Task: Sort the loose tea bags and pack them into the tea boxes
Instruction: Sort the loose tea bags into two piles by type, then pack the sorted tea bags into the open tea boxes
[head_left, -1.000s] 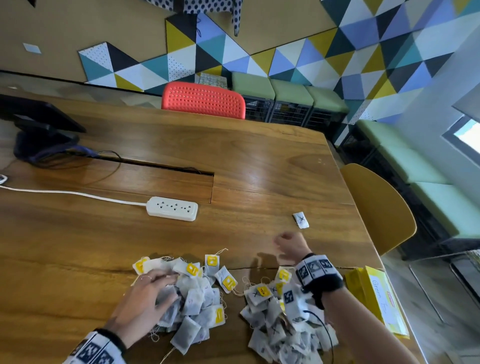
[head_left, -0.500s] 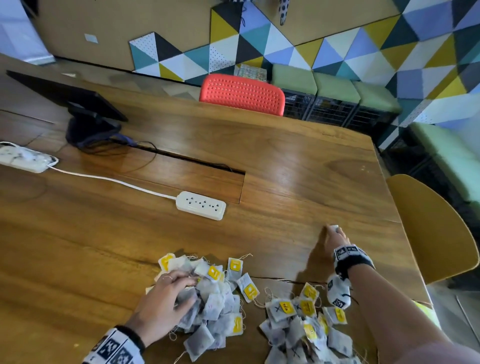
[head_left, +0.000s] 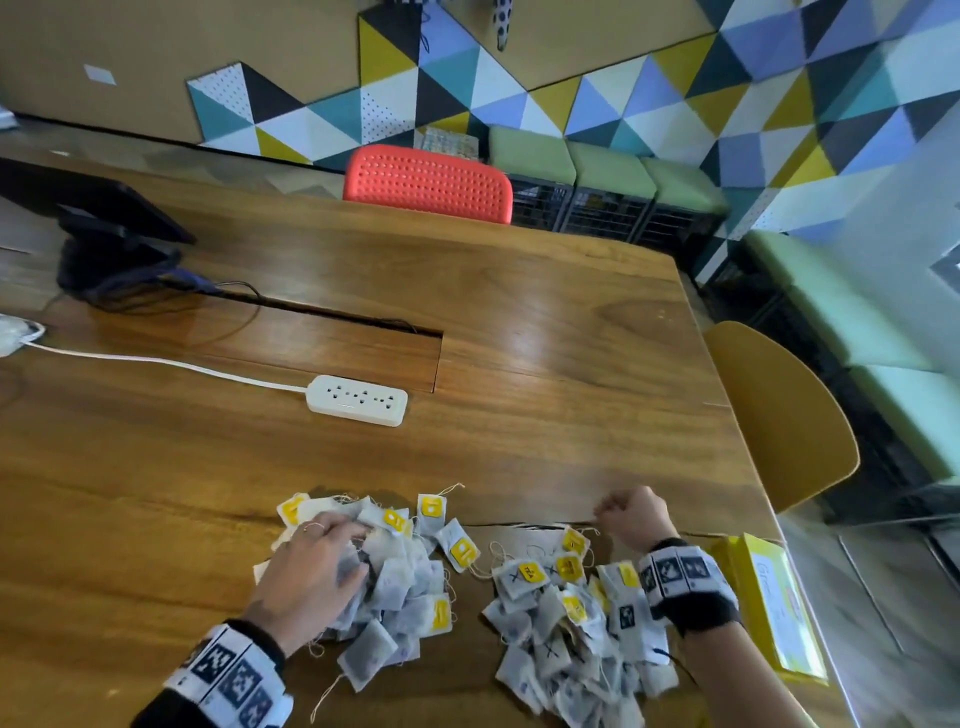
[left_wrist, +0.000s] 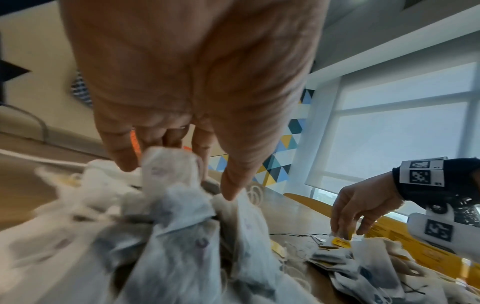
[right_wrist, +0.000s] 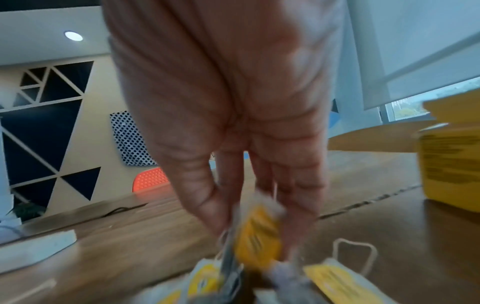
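Observation:
Two heaps of white tea bags with yellow tags lie at the near edge of the wooden table (head_left: 519, 291). My left hand (head_left: 343, 551) rests on the left heap (head_left: 400, 587) with its fingers spread over the bags; in the left wrist view the fingertips (left_wrist: 228, 189) touch the bags (left_wrist: 176, 216). My right hand (head_left: 618, 512) hovers at the far end of the right heap (head_left: 566, 618) and pinches a yellow-tagged tea bag (right_wrist: 257, 242). A yellow tea box (head_left: 769, 597) lies just right of my right wrist.
A white power strip (head_left: 357, 400) and its cord lie beyond the heaps. A dark monitor stand (head_left: 104, 244) is at the far left, by a cable slot. A yellow chair (head_left: 779, 415) stands at the table's right edge, a red chair (head_left: 428, 182) at the far side.
My right hand reached out to a lone tea bag farther up the table, took it, and drew back to the right heap. The left hand stayed on its heap.

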